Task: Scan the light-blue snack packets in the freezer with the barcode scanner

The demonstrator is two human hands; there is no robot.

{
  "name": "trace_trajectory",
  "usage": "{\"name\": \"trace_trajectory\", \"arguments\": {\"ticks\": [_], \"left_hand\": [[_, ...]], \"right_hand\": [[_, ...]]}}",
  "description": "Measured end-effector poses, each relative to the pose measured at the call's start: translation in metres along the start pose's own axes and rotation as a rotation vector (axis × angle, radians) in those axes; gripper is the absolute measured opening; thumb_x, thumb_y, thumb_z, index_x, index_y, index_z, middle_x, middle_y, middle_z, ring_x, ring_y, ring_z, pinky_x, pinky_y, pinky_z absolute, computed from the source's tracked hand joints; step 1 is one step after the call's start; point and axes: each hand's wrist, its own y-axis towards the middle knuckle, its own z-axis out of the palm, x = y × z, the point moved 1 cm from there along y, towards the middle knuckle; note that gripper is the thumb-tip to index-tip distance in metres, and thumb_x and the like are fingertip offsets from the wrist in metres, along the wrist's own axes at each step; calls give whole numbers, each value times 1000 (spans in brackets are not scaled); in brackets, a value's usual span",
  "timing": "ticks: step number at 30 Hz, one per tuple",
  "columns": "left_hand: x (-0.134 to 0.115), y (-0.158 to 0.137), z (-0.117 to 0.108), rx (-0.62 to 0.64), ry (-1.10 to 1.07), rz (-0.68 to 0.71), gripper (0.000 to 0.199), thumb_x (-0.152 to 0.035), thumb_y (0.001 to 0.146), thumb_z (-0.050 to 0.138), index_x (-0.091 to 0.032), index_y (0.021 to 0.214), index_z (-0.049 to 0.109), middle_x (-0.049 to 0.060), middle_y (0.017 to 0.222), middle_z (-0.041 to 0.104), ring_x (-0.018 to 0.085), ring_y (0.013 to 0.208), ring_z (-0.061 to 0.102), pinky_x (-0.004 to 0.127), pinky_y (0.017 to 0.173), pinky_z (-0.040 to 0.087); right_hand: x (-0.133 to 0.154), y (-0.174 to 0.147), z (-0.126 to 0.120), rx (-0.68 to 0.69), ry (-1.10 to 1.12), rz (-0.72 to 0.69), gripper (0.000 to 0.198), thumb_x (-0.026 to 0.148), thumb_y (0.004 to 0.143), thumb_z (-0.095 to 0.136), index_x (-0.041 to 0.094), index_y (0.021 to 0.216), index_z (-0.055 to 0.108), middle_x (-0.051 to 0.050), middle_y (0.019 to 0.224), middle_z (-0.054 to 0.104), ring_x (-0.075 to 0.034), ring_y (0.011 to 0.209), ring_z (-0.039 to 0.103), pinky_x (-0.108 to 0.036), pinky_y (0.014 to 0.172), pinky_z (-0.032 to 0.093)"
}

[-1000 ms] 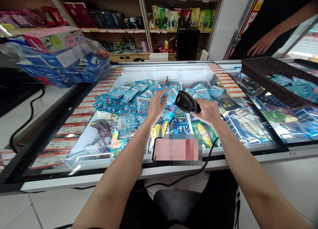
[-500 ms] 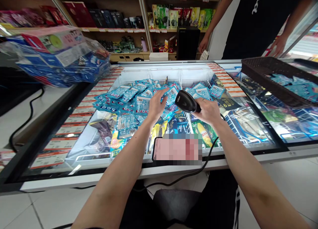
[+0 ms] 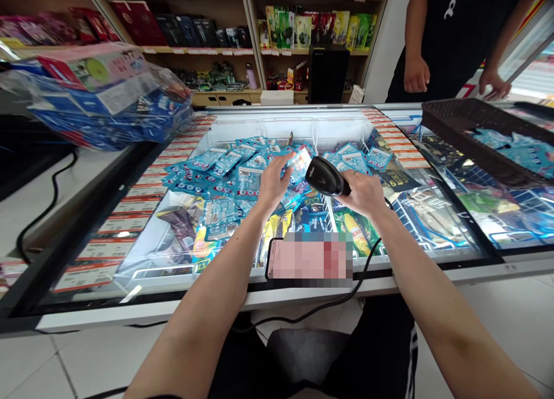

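My right hand [image 3: 363,194] is wrapped round the handle of a black barcode scanner [image 3: 322,176], its head pointing left and away from me. Just beyond the scanner head, a blue-and-white packet [image 3: 299,164] is tilted up with its barcode side showing and brightly lit. The fingers of my left hand [image 3: 274,183] grip that packet by its left edge; the fingertips are partly hidden. Many similar blue packets [image 3: 225,162] lie heaped under and around both hands on the glass-topped freezer [image 3: 142,298]. A phone [image 3: 309,260], its screen blurred out, lies at the near edge.
The scanner's black cable [image 3: 303,319] loops over the front edge. Plastic-wrapped boxes [image 3: 104,99] stand at left. A brown basket [image 3: 459,122] with blue packets sits at right. Behind the freezer are stocked shelves [image 3: 199,52] and a person in a black shirt [image 3: 471,36].
A bright light now falls on the packet in front of the scanner. My hands have hardly moved. The person opposite has shifted right and drawn one hand in toward the body.
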Motion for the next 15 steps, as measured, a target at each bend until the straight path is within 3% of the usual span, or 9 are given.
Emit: {"name": "trace_trajectory", "arguments": {"ticks": [15], "left_hand": [[-6, 0, -1, -39, 71, 52, 35, -31, 92, 39, -27, 125, 51, 3, 120, 61, 16, 110, 55, 33, 94, 45]], "right_hand": [[1, 0, 0, -24, -8, 21, 33, 40, 79, 53, 17, 99, 63, -6, 85, 67, -20, 77, 60, -27, 57, 31]]}}
